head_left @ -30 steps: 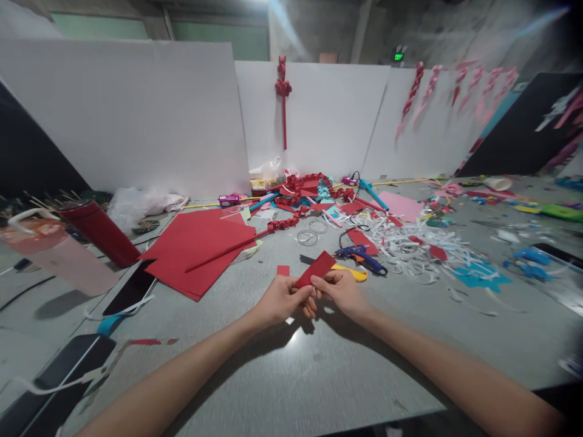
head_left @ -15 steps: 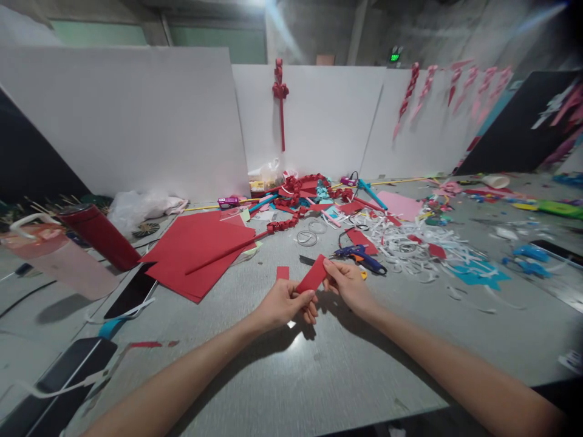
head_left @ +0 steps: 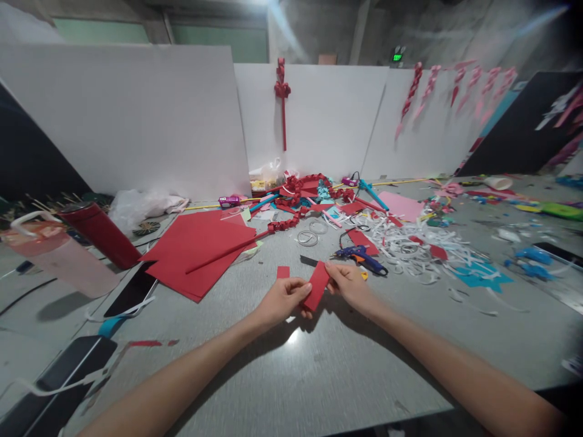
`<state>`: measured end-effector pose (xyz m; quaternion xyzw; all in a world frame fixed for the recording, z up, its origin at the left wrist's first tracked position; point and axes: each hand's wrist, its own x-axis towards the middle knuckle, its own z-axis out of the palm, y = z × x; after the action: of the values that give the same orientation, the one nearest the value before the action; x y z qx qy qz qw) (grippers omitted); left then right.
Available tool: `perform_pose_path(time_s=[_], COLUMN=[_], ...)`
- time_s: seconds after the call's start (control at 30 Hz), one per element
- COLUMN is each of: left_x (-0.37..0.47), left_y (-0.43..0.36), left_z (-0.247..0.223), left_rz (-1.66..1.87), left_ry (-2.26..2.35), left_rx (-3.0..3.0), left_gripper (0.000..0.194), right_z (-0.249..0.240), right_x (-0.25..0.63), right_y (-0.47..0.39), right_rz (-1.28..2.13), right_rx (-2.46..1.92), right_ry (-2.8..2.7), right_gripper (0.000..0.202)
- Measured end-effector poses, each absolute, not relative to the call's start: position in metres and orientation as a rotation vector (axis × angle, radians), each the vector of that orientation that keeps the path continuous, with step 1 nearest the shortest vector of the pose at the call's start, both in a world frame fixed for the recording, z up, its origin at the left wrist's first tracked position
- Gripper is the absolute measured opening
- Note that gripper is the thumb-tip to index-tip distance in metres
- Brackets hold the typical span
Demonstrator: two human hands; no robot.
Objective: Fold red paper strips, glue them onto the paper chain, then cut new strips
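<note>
A small red paper strip (head_left: pixel 316 290) is held up over the table, tilted, between my two hands. My left hand (head_left: pixel 285 298) pinches its left edge, with the thumb on top. At its upper right edge, my right hand (head_left: pixel 348 285) grips it between thumb and fingers. Another red paper piece (head_left: pixel 283 271) lies on the table just beyond my left hand. Past my right hand rests a blue glue gun (head_left: pixel 362 258), beside a thin black strip (head_left: pixel 308 260).
Large red sheets (head_left: pixel 191 249) lie at left, near a red thermos (head_left: pixel 100 233) and a pink bottle (head_left: pixel 68 261). White paper shreds (head_left: pixel 405 240) spread at right. Red paper chains (head_left: pixel 300 185) heap before white panels (head_left: pixel 310 109). A phone (head_left: pixel 132 291) sits at left.
The red paper strip has turned more upright and shows more of its face. My left fingers have shifted along its edge; both hands keep hold.
</note>
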<state>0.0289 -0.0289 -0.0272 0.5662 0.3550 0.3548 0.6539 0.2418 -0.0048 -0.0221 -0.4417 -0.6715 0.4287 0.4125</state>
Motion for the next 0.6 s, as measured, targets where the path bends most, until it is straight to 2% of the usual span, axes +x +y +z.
perform_pose_path(time_s=[0.17,0.27,0.37,0.43,0.53,0.6], left_x=[0.026,0.022,0.013,0.007,0.0,-0.003], left_y=[-0.028,-0.025,-0.018,-0.013,-0.008,-0.007], left_z=[-0.026,-0.024,-0.026,-0.029,-0.034,-0.035], left_rz=[0.843,0.926,1.004,1.002,0.935,0.875], left_ry=[0.93,1.034,1.184,1.283,1.344,1.351], left_rx=[1.439,1.516,1.658,1.779,2.002,2.1], left_gripper=[0.05,0.046,0.045,0.047,0.039,0.041], right_z=[-0.028,-0.025,-0.019,-0.018,-0.019,-0.019], right_x=[0.242,0.249,0.26,0.265,0.269,0.269], right_y=[-0.005,-0.001,0.005,0.008,0.009,0.009], right_rz=[1.056,0.755,0.305,0.043,-0.157,-0.188], right_rx=[-1.144,-1.21,-1.373,-1.513,-1.669,-1.706], right_ry=[-1.799,-1.956,-2.145,-2.234,-2.37,-2.422], right_gripper=[0.068,0.062,0.039,0.032,0.03,0.026])
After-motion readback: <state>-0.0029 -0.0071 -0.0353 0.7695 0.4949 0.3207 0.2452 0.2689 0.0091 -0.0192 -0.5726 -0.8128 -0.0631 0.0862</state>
